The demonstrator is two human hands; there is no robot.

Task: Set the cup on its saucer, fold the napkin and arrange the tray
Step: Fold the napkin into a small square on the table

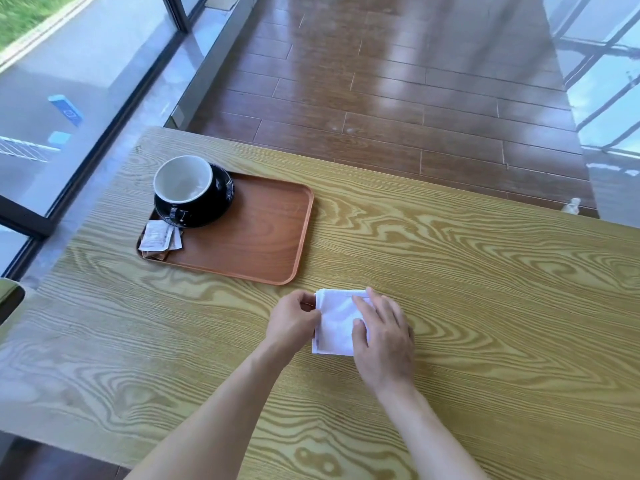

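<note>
A black cup with a white inside [183,180] stands on its black saucer [211,213] at the far left corner of the brown tray [256,230]. Below the saucer lie a few sugar packets [157,239]. A folded white napkin [337,318] lies on the table in front of the tray. My left hand [294,322] pinches the napkin's left edge. My right hand [382,336] rests flat on its right half, fingers straight, pressing it down and hiding that side.
The light wooden table [450,271] spreads wide to the right of the napkin. Its far edge drops to a dark plank floor [398,81]. Glass windows run along the left. A dark chair edge [10,296] shows at the left.
</note>
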